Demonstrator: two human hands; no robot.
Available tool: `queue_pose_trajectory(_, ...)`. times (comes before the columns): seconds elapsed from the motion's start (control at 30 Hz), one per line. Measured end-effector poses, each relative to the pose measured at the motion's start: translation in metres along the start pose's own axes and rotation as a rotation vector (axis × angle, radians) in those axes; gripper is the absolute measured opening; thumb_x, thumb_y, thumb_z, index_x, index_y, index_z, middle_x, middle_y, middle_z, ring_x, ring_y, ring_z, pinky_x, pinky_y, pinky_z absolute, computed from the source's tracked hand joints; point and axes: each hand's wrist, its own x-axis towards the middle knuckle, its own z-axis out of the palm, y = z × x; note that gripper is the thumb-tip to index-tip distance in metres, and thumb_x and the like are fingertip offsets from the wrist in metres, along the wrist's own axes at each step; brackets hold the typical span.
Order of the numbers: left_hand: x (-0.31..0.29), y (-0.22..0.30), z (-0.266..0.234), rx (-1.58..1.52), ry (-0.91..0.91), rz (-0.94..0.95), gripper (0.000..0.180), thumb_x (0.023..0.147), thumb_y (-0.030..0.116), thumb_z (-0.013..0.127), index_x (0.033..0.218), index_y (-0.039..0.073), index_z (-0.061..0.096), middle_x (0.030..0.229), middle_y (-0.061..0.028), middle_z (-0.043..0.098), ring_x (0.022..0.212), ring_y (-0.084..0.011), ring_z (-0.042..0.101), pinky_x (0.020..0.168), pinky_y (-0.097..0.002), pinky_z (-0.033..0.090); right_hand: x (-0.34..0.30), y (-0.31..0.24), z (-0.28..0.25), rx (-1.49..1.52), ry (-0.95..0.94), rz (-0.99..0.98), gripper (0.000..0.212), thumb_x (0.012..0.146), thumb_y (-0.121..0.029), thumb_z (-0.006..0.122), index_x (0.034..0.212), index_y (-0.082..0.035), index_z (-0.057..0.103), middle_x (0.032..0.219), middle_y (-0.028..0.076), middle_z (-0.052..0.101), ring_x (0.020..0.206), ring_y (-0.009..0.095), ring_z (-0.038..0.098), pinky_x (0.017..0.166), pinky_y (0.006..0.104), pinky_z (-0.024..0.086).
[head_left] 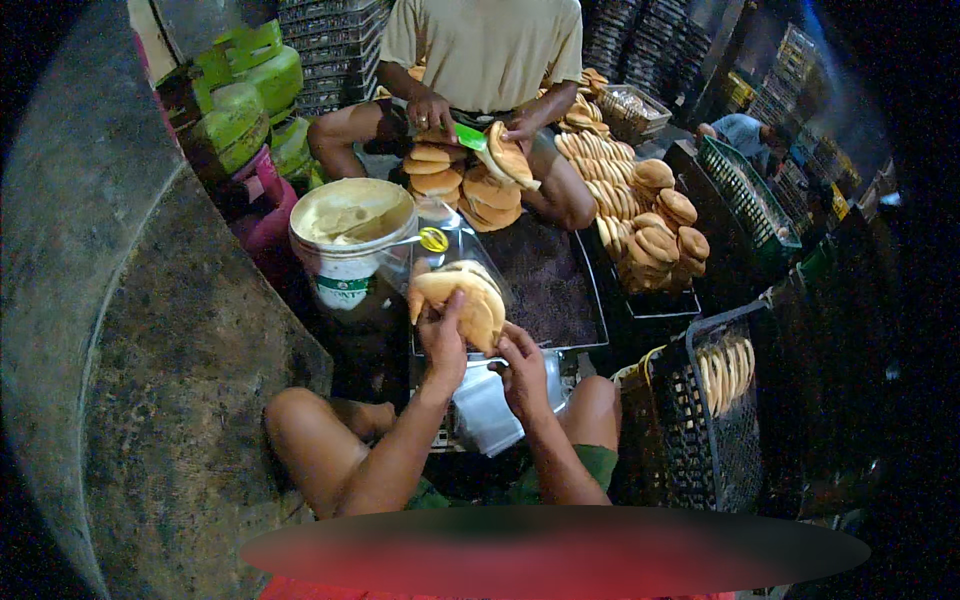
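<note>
My left hand is closed on a flat, round bread bun, thumb pressed on its top. At the bun's near right edge, the fingers of my right hand are pinched together on it. Around and beyond the bun lies a clear plastic bag with a yellow print; how far the bun sits inside it is hard to tell. Under my wrists rests a pile of clear plastic bags. Across from me, a person holds a split bun and a green spatula against it.
To the left stands a white bucket with pale cream inside. Bun stacks sit on a dark tray; many more buns fill a tray to the right. A black crate holds bagged bread. Green gas cylinders stand far left.
</note>
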Motion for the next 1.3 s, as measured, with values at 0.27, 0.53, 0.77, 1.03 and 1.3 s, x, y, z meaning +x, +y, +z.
queue_pose_trajectory(0.27,0.009,0.032,0.004,-0.001,0.062,-0.08,0.047,0.091,0.016,0.069,0.132,0.003,0.05,0.119,-0.008,0.061,0.103,-0.0182,0.062,0.089,-0.0324,0.051,-0.01,0.014,0.01,-0.282,0.2,-0.169,0.03,0.086,-0.023,0.073,0.099,0.004,0.069,0.103,0.01,0.063,0.095,0.017,0.058,0.078,0.0289,0.049)
queue_pose_trajectory(0.53,-0.015,0.009,0.013,0.159,-0.19,-0.281,0.035,0.094,0.015,0.063,0.124,-0.002,0.053,0.112,-0.0112,0.065,0.1,-0.0218,0.065,0.09,-0.0364,0.053,0.005,-0.029,-0.005,-0.434,-0.071,-0.369,0.018,0.088,-0.014,0.066,0.099,-0.002,0.074,0.115,0.013,0.065,0.114,0.021,0.057,0.098,0.0325,0.043)
queue_pose_trajectory(0.77,-0.049,-0.006,0.023,0.792,-0.885,-0.468,0.032,0.09,0.019,0.068,0.112,-0.005,0.065,0.1,-0.0093,0.07,0.093,-0.0172,0.064,0.087,-0.0321,0.05,-0.002,-0.111,-0.087,-0.359,-0.069,-0.019,0.038,0.086,-0.035,0.071,0.107,-0.003,0.069,0.091,0.004,0.069,0.079,0.012,0.061,0.071,0.0274,0.048)
queue_pose_trajectory(1.03,-0.037,-0.046,-0.1,1.819,-0.83,0.067,0.052,0.064,0.026,0.087,0.103,0.001,0.063,0.101,-0.02,0.061,0.099,-0.0398,0.059,0.085,-0.048,0.048,-0.041,-0.32,-0.292,-0.703,0.478,-0.636,0.043,0.083,-0.02,0.07,0.121,-0.002,0.06,0.109,0.008,0.068,0.095,0.018,0.066,0.084,0.0334,0.052)
queue_pose_trajectory(1.3,-0.027,-0.039,-0.069,1.896,-0.726,-0.061,0.024,0.077,0.02,0.074,0.096,0.006,0.067,0.092,-0.0159,0.07,0.086,-0.0389,0.066,0.081,-0.0532,0.046,-0.017,-0.287,-0.489,-1.555,1.05,0.152,0.058,0.083,-0.046,0.065,0.126,-0.008,0.057,0.118,0.021,0.065,0.109,0.038,0.063,0.092,0.0456,0.049)
